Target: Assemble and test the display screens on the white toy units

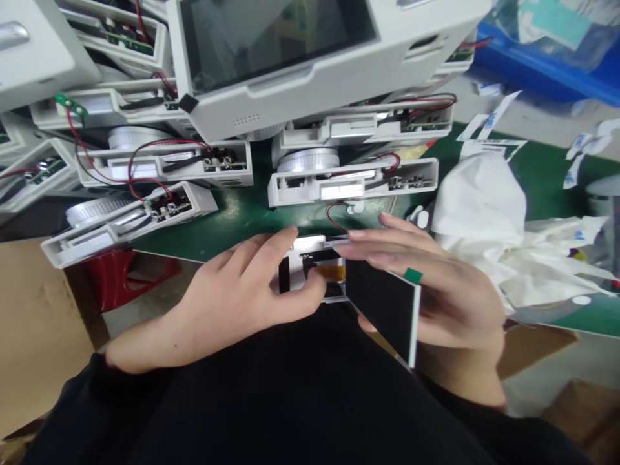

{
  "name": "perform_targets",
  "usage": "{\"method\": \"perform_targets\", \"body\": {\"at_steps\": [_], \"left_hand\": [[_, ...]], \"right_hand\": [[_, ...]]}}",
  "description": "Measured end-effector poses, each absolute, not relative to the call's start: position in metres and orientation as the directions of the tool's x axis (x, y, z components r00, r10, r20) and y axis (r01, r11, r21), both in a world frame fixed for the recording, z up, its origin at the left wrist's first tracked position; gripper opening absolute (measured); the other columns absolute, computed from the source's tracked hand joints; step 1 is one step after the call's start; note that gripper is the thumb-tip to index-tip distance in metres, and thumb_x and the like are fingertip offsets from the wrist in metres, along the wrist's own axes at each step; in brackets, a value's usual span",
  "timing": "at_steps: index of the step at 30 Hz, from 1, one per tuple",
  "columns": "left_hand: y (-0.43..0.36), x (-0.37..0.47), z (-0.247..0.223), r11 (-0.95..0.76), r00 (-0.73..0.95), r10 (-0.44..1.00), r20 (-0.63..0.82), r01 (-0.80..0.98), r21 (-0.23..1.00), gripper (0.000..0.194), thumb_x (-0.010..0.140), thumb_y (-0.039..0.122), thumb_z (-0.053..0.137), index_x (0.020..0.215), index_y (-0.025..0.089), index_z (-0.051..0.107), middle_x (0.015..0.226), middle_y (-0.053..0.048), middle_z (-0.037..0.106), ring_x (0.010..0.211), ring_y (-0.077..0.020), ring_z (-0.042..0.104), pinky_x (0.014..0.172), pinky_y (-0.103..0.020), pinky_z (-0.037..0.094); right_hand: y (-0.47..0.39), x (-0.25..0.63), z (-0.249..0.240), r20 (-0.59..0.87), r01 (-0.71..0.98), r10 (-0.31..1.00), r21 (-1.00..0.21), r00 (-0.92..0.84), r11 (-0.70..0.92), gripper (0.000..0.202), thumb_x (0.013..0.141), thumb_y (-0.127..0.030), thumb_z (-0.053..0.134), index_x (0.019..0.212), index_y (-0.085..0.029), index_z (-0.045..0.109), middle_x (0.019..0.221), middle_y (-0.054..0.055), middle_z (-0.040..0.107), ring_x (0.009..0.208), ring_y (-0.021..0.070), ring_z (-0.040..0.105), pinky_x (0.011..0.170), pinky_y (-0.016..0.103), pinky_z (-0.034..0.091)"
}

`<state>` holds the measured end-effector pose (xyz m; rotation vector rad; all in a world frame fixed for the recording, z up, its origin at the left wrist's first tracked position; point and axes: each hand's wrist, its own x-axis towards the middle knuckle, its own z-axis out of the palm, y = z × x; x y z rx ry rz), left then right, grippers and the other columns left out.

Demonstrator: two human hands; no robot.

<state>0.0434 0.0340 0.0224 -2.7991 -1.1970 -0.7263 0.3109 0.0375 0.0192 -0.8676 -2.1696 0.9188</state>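
My left hand (237, 284) is closed around the left side of a small white device housing (309, 243) at the table's near edge, its thumb reaching over the inner parts. My right hand (450, 303) grips a flat black display panel (380, 300) with a white edge and a green tab (413, 276). The panel stands tilted at the housing's right side. An orange ribbon cable (334, 273) shows inside the housing, beside the panel. My right fingertips lie over the housing's far right corner. A red and black wire pair (330, 210) loops out behind it.
Several opened white housings with wires and silver dials (307, 159) stand on the green table (232, 223). A larger white device with a dark screen (276, 39) lies across the back. At right are a white cloth-like bag (479, 200), peeled strips and a blue bin (547, 71).
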Motion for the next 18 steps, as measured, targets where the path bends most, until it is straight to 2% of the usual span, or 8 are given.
{"method": "perform_targets", "body": {"at_steps": [5, 12, 18], "left_hand": [[0.031, 0.04, 0.019, -0.725, 0.626, 0.667, 0.403, 0.669, 0.161, 0.035, 0.089, 0.023, 0.076, 0.121, 0.028, 0.061, 0.12, -0.007, 0.078, 0.087, -0.0242, 0.081, 0.06, -0.029, 0.057], [0.03, 0.04, 0.019, -0.705, 0.611, 0.684, 0.397, 0.694, 0.146, 0.04, 0.087, 0.021, 0.08, 0.121, 0.029, 0.06, 0.123, -0.004, 0.077, 0.091, -0.0212, 0.08, 0.067, -0.029, 0.058], [0.03, 0.039, 0.019, -0.718, 0.638, 0.672, 0.376, 0.687, 0.117, 0.041, 0.089, 0.023, 0.079, 0.125, 0.03, 0.061, 0.124, -0.004, 0.077, 0.091, -0.0203, 0.08, 0.067, -0.027, 0.057]], "right_hand": [[0.037, 0.308, 0.022, 0.277, 0.363, 0.733, -0.727, -0.621, 0.582, 0.069, 0.102, -0.042, 0.072, 0.163, -0.025, 0.043, 0.141, 0.006, 0.075, 0.142, 0.0209, 0.064, 0.134, 0.045, 0.04], [0.035, 0.304, 0.025, 0.247, 0.413, 0.744, -0.704, -0.621, 0.578, 0.062, 0.104, -0.041, 0.069, 0.159, -0.026, 0.045, 0.141, 0.005, 0.075, 0.141, 0.0236, 0.065, 0.132, 0.051, 0.044], [0.038, 0.304, 0.036, 0.256, 0.486, 0.702, -0.565, -0.665, 0.667, 0.054, 0.102, -0.044, 0.073, 0.147, -0.017, 0.057, 0.133, 0.007, 0.079, 0.137, 0.0228, 0.068, 0.137, 0.046, 0.035]]}}
